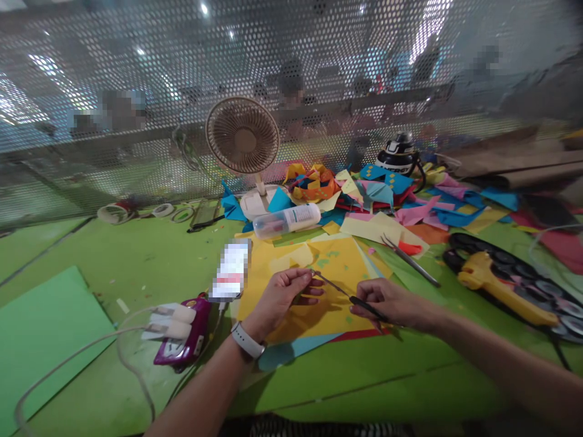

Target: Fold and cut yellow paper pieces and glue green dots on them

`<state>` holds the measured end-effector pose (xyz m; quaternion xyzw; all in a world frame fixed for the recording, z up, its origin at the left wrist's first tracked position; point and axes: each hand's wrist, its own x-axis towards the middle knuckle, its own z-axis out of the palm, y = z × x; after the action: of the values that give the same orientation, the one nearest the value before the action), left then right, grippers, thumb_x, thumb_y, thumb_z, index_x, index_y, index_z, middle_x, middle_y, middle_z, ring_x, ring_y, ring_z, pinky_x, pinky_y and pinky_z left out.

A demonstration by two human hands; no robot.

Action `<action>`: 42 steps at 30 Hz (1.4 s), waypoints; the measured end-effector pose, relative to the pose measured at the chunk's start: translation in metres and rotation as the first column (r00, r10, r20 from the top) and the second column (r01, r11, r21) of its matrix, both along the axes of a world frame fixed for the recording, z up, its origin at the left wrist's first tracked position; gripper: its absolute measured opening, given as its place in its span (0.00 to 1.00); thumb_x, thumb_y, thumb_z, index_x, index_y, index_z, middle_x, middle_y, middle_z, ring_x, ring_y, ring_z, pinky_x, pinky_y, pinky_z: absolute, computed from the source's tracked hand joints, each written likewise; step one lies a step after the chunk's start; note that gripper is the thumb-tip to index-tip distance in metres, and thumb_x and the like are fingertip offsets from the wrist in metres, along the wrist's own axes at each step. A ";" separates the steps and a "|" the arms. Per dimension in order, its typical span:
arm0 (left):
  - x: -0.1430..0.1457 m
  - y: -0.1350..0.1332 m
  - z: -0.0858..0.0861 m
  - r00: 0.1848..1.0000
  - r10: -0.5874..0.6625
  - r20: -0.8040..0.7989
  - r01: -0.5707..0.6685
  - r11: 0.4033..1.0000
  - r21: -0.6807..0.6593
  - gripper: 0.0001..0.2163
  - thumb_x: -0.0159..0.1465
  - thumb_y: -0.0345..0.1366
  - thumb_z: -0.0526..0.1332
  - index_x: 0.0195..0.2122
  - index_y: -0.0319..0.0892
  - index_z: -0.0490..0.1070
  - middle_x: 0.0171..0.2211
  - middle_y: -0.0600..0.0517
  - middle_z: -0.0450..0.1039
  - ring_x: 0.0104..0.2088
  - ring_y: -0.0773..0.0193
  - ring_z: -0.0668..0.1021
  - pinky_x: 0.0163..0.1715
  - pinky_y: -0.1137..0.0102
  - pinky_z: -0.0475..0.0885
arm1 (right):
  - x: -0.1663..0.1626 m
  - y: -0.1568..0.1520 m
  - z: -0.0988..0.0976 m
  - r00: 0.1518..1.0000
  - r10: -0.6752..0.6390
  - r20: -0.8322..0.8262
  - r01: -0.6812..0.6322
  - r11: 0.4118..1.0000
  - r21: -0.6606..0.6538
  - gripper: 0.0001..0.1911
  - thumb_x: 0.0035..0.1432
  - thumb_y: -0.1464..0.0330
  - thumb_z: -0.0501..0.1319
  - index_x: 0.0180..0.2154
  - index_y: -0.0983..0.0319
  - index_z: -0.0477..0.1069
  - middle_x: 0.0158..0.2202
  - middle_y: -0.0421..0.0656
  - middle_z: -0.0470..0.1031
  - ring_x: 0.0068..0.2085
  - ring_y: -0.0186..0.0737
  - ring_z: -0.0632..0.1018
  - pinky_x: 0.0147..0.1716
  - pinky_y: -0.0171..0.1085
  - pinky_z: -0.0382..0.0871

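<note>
My right hand (pixel 387 300) is closed around a thin metal tool with a black handle (pixel 364 305); its exact kind is unclear. The slim shaft points left, its tip meeting the fingertips of my left hand (pixel 291 291). Thumb and forefinger of that hand are pinched together, and whatever is between them is too small to make out. Both hands are over a stack of yellow paper (pixel 291 325) scattered with small green scraps. A pale yellow piece of paper (pixel 294 258) lies just beyond my left hand. Metal tweezers (pixel 416 265) rest to the right of the stack.
A phone (pixel 231 270) and a purple power strip (pixel 182 340) with white plugs and cables lie left. Behind are a plastic bottle (pixel 286 221), a small fan (pixel 243 136) and heaped folded paper (pixel 378 191). A yellow glue gun (pixel 505 285) sits right, green paper (pixel 50 340) far left.
</note>
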<state>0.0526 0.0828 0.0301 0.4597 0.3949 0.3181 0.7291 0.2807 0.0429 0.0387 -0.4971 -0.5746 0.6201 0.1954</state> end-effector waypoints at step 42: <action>0.000 -0.001 -0.001 1.000 0.008 -0.010 -0.008 1.000 0.013 0.13 0.58 0.41 0.60 0.39 0.37 0.71 0.38 0.43 0.76 0.32 0.63 0.79 0.37 0.64 0.73 | -0.001 0.002 -0.006 0.999 -0.005 0.052 0.005 1.000 0.011 0.20 0.44 0.56 0.65 0.24 0.64 0.61 0.15 0.35 0.66 0.15 0.24 0.62 0.13 0.27 0.49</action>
<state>0.0529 0.0818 0.0291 0.4645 0.3980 0.3213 0.7229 0.2800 0.0446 0.0328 -0.5135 -0.5816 0.6033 0.1844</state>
